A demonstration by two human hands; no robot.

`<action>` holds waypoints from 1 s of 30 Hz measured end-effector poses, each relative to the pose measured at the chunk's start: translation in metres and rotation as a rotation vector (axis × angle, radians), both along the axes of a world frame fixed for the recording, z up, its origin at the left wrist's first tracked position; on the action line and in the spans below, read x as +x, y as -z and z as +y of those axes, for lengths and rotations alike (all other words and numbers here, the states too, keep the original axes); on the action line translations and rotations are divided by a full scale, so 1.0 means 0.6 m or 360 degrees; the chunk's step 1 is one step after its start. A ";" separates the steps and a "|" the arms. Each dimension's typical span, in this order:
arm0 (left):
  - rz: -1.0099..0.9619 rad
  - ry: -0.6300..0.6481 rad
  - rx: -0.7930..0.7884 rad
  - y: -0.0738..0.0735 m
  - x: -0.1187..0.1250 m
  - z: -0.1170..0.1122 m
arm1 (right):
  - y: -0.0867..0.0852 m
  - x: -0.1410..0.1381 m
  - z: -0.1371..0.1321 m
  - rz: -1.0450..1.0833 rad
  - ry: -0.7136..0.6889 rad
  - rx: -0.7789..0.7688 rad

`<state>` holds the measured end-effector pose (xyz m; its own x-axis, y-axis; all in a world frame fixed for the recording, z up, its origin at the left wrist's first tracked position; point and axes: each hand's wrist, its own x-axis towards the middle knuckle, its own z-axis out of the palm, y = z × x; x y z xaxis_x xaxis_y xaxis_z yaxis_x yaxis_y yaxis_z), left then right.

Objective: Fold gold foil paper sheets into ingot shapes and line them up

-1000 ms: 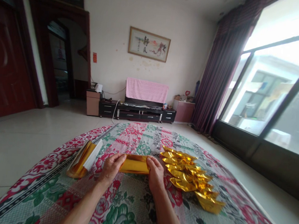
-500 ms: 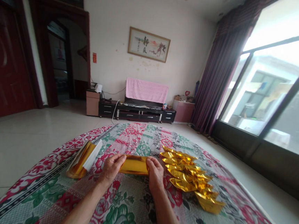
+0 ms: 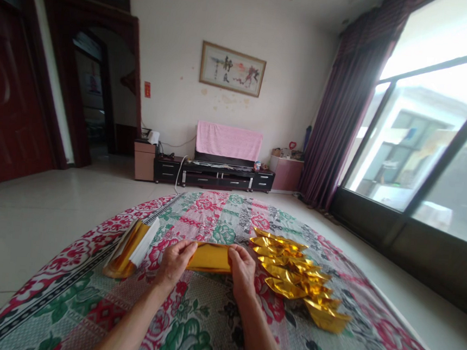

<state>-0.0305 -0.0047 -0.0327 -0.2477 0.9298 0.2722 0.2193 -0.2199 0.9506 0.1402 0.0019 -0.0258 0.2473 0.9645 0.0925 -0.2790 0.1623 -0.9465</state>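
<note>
A folded strip of gold foil paper (image 3: 210, 258) is stretched level between my two hands, above the flowered cloth. My left hand (image 3: 176, 261) pinches its left end between thumb and fingers. At the opposite end, my right hand (image 3: 243, 265) grips the strip in the same way. To the right lie several folded gold paper ingots (image 3: 290, 275) in an overlapping row, pointed at their tips. On the left rests a stack of gold foil sheets (image 3: 132, 248) with white backing, partly curled in what looks like a clear wrapper.
The patterned cloth (image 3: 187, 334) covers a rounded surface under my hands. Beyond it stand a low black TV cabinet (image 3: 216, 180) and a pink cloth (image 3: 229, 141) draped over a screen. A large window (image 3: 419, 147) with a purple curtain (image 3: 337, 108) is at the right.
Both hands stay almost in place with the gold paper between them. The shine on the strip has shifted, as if its face tilted slightly. The ingots and the stack have not moved.
</note>
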 end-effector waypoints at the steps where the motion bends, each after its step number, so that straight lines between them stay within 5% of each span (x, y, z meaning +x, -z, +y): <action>1: 0.0011 -0.0001 -0.0001 -0.001 0.000 -0.001 | 0.000 0.000 0.000 -0.0006 0.0001 0.0001; 6: 0.0226 -0.0087 -0.0012 -0.003 0.001 -0.002 | 0.002 0.000 -0.002 -0.0313 0.0129 0.0039; 14: 0.1046 -0.0503 0.0169 0.008 0.005 0.002 | 0.002 0.004 -0.005 -0.1203 0.0424 0.0072; 20: 0.1379 -0.0408 0.0157 0.006 0.013 -0.004 | 0.004 0.002 -0.011 -0.1671 0.0432 0.0035; 30: 0.1593 -0.0376 0.0128 0.007 0.018 -0.006 | 0.018 0.000 -0.015 -0.1985 0.0494 0.0153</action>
